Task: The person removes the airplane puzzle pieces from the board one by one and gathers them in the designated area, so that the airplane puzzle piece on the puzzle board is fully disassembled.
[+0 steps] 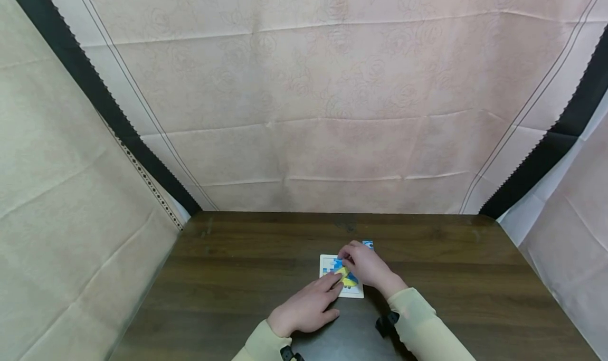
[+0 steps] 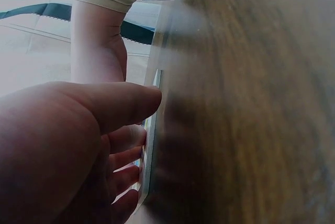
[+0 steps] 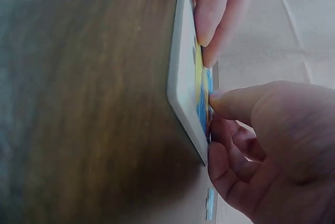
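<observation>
A small white-bordered picture puzzle [image 1: 351, 292] lies flat on the table, with blue and yellow parts showing. My left hand [image 1: 309, 304] reaches over its near left side, and its fairly straight fingers rest on the yellow part of the picture. From the far right comes my right hand [image 1: 367, 265], thumb and curled fingers pinching at a blue puzzle piece [image 3: 209, 115] on the board's surface. Most of that piece is hidden by the fingers. Just behind the right hand, a separate blue piece [image 1: 368, 244] lies on the table.
The dark wooden table [image 1: 237, 266] stretches around the board on all sides. Pale patterned cloth [image 1: 332, 113] hangs behind its far edge and at both sides, with black strips at the corners. Each wrist carries a black camera mount [image 1: 387, 323].
</observation>
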`<state>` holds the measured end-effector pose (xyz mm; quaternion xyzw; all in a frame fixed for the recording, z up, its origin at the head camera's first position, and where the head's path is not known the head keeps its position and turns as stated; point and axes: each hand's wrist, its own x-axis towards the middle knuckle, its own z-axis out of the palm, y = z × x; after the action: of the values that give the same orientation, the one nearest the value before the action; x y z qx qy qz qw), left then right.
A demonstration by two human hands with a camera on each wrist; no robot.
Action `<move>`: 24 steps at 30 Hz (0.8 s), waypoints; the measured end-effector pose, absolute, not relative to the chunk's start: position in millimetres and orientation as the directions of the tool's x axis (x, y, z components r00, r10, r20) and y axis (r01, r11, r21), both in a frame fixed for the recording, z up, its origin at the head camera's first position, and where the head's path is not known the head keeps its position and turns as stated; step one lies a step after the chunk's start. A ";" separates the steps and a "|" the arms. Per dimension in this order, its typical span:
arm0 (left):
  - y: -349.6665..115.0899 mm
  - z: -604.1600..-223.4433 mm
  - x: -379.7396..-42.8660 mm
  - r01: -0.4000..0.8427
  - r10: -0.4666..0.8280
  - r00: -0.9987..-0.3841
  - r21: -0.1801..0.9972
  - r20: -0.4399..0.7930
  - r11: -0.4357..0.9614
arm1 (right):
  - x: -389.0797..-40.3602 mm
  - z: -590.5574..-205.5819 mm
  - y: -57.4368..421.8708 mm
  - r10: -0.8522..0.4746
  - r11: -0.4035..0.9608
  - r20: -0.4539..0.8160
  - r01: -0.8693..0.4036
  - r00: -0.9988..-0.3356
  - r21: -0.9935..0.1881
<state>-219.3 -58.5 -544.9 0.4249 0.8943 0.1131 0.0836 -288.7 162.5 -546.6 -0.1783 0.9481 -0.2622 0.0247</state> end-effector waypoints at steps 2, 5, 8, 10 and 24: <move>-58.5 -545.7 -219.6 0.743 0.780 -0.624 0.270 -0.052 0.612 | -288.9 -547.1 162.4 -0.350 0.796 0.046 -0.323 -0.936 -0.512; -58.4 -546.8 -219.9 0.745 0.781 -0.623 0.267 -0.050 0.612 | -289.0 -547.2 162.5 -0.349 0.790 0.041 -0.317 -0.936 -0.525; -58.3 -547.3 -220.0 0.746 0.782 -0.622 0.266 -0.051 0.611 | -289.1 -547.9 162.8 -0.348 0.785 0.036 -0.313 -0.937 -0.535; -58.3 -547.8 -220.0 0.747 0.782 -0.621 0.265 -0.051 0.610 | -289.3 -548.5 163.0 -0.346 0.783 0.035 -0.309 -0.938 -0.539; -58.6 -545.5 -217.5 0.731 0.772 -0.631 0.277 -0.076 0.624 | -288.9 -551.5 164.3 -0.340 0.755 0.014 -0.281 -0.940 -0.592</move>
<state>-217.5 -58.6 -545.5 0.4194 0.8961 0.1104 0.0939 -288.9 164.3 -551.5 -0.1660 0.9355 -0.3082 0.0473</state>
